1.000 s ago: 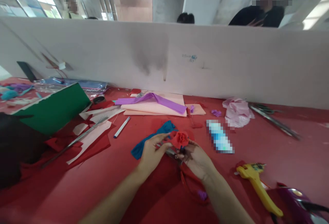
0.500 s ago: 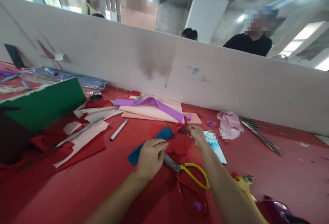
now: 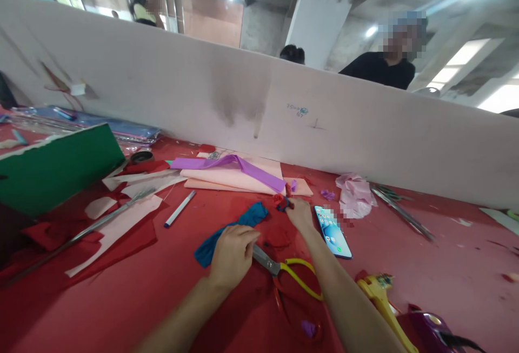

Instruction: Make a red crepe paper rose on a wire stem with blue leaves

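My left hand (image 3: 231,255) rests curled on the red table cover, its fingertips against the metal blades of the yellow-handled scissors (image 3: 284,272) and a blue fabric strip (image 3: 229,228). My right hand (image 3: 299,213) reaches forward and pinches a small red and dark scrap (image 3: 280,201) near the pink paper stack. A red crepe flower (image 3: 279,237) lies on the table between my hands. A phone (image 3: 332,231) lies just right of my right hand.
A pink paper stack (image 3: 227,177) with a purple strip (image 3: 243,166) lies ahead. Green card (image 3: 57,166), a white pen (image 3: 178,210) and a metal ruler (image 3: 77,234) are to the left. A yellow glue gun (image 3: 385,301) is at the lower right. A divider wall (image 3: 284,115) has people behind it.
Both hands let go of the red flower and the scissors were laid down. My right hand reached forward to the small scrap; my left hand dropped to the scissor blades.
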The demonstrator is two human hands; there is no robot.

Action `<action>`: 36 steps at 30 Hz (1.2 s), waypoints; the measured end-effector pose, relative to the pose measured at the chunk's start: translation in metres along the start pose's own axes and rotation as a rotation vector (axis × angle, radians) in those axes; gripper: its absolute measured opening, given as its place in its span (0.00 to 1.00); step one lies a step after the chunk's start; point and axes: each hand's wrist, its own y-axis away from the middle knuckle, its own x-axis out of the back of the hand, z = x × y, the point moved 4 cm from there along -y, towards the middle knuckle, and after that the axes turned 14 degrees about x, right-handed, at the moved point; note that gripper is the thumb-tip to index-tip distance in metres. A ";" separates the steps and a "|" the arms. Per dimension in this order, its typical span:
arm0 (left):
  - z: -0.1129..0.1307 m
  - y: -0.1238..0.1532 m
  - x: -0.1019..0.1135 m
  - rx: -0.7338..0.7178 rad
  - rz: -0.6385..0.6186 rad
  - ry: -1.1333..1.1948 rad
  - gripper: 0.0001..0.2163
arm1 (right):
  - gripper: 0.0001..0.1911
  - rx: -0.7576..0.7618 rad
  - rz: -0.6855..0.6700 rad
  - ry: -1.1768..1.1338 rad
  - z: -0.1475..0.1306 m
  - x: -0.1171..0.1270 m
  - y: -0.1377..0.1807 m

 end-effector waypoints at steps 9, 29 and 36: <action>-0.001 0.000 0.000 -0.032 0.029 -0.035 0.14 | 0.15 -0.044 0.045 0.019 0.023 0.015 -0.003; -0.006 -0.001 -0.001 -0.070 0.063 -0.067 0.13 | 0.17 -0.282 0.180 -0.251 0.070 0.031 -0.051; -0.007 -0.001 -0.002 -0.066 0.038 -0.054 0.13 | 0.18 -0.373 0.232 -0.510 0.053 0.021 -0.058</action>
